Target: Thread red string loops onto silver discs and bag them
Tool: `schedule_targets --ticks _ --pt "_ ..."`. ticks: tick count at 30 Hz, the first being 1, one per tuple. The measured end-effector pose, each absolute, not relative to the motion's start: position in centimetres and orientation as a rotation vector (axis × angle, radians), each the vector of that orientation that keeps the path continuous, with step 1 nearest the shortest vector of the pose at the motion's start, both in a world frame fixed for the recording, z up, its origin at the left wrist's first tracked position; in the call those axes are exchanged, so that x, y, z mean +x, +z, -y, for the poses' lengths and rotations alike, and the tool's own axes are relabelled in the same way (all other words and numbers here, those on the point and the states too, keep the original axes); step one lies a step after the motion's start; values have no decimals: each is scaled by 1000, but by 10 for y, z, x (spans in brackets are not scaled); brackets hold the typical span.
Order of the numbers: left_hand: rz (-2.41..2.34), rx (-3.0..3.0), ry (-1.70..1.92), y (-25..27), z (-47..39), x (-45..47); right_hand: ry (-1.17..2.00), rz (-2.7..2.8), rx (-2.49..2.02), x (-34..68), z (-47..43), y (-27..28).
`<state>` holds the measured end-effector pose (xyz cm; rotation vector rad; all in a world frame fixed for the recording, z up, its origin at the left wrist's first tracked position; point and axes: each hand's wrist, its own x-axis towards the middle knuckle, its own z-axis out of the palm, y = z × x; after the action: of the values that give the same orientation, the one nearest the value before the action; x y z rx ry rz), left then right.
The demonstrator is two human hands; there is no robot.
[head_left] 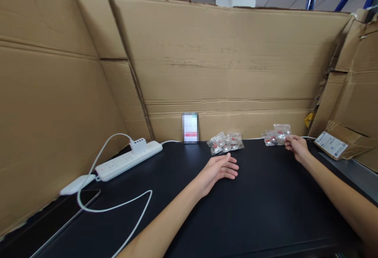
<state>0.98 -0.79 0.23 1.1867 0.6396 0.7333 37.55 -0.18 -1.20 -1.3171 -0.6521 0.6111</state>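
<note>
My right hand (296,148) pinches the edge of a small clear plastic bag (282,131) with a shiny, red-marked round piece inside. That bag is at the right of the black table, above a few similar bags (270,140) lying by the cardboard wall. My left hand (217,171) hovers over the middle of the table with its fingers apart and nothing in them. Just beyond its fingertips lies a pile of the same clear bags (226,144) with silvery round pieces and red spots. What exactly the pieces are I cannot make out.
A phone-like screen (190,128) leans on the cardboard back wall (221,61). At left are a white power strip (126,161) with a plugged-in charger (138,145) and a looping white cable (118,207). A labelled brown package (344,140) stands at right.
</note>
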Motion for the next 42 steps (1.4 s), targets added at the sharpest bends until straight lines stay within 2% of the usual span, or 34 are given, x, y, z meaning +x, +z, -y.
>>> schedule_targets --ticks 11,23,31,42 --pt "-595 1191 692 0 3 8 421 714 -1725 430 -14 -37" --pt "-612 1207 672 -2 1 8 -143 1045 -2128 460 -34 -42" --pt "-616 1227 662 -1 2 9 -392 1198 -2215 466 -36 -54" --pt "-635 1245 660 2 5 10 -466 1358 -2205 469 -36 -58"
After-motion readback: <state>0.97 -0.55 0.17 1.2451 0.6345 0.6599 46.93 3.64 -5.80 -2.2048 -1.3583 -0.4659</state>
